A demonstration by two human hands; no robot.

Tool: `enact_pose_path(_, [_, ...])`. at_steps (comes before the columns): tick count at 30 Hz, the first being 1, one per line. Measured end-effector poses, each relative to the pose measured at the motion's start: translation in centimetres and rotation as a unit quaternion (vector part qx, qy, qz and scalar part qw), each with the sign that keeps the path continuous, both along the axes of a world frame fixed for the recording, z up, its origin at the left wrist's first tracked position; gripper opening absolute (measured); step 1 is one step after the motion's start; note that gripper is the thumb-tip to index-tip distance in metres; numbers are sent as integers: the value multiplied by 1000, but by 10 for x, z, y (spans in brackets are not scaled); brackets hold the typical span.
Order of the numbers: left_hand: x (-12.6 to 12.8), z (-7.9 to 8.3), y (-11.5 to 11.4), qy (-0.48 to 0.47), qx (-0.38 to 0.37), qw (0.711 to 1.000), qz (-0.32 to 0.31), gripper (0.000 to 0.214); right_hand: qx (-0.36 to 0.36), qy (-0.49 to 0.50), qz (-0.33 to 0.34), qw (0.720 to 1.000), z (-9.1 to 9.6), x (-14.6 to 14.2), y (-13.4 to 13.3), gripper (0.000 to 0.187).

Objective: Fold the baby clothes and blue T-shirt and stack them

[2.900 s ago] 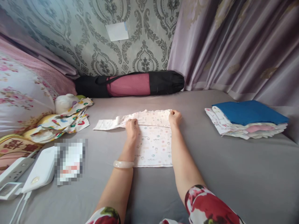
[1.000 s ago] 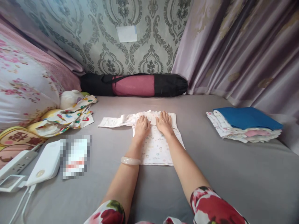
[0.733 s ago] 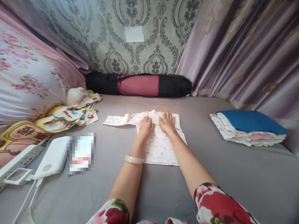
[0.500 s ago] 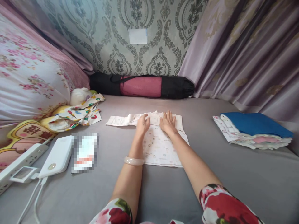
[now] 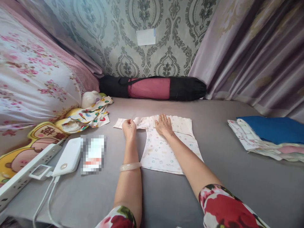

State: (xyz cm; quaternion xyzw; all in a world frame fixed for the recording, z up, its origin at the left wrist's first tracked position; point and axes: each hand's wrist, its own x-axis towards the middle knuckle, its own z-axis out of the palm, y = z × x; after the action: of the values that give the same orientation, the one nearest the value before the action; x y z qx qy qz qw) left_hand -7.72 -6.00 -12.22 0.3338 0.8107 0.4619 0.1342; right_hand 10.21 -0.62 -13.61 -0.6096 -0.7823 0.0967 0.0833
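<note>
A small white long-sleeved shirt point(image 5: 161, 152) with a pale print lies spread on the grey sheet. Its right-hand sleeve is folded across the upper part, while the other sleeve sticks out to the left. My left hand point(image 5: 129, 128) is closed at that left sleeve, fingers pinched on the fabric near the cuff. Flat on the upper middle of the shirt rests my right hand point(image 5: 163, 125), its fingers spread and pressing the cloth. A pale bangle point(image 5: 130, 167) circles my left wrist.
A stack of folded clothes point(image 5: 273, 133) lies at the right. To the left are a power strip point(image 5: 28, 172), a white power bank point(image 5: 68, 156) with cables, a blurred flat object point(image 5: 93, 155) and a crumpled patterned cloth point(image 5: 87, 117). A black and pink rolled bag point(image 5: 152, 88) lies along the wall.
My left hand has moved left from the shirt's body to the sleeve and closed on it. My right hand has shifted slightly left over the fabric. The view has turned a little left.
</note>
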Motion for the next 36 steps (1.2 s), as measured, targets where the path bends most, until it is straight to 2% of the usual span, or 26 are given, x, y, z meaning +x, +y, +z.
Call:
enact_pose_path(4, [1, 0, 1, 7, -6, 1000, 1, 27, 0, -1, 0, 1000, -1, 0, -1, 64])
enact_pose_path(10, [-5, 0, -2, 19, 11, 1000, 22, 26, -27, 4, 18, 999, 9, 3, 0, 63])
enact_pose_path(16, [-7, 0, -9, 63, 5, 994, 91, 26, -4, 27, 68, 997, 17, -15, -10, 60])
enact_pose_path(19, [-7, 2, -14, 79, -35, 987, 135, 30, -1, 33, 94, 995, 14, -26, -15, 60])
enact_pose_path(23, [-8, 5, -19, 81, -118, 975, 172, 37, 2, 34, 90, 995, 3, -33, -19, 61])
enact_pose_path(29, [-7, 11, -20, 76, -176, 971, 146, 38, 15, 37, 91, 995, -5, -32, -17, 62])
enact_pose_path(36, [-7, 9, -17, 79, -167, 976, 117, 35, 27, 34, 87, 995, -7, -33, -15, 60])
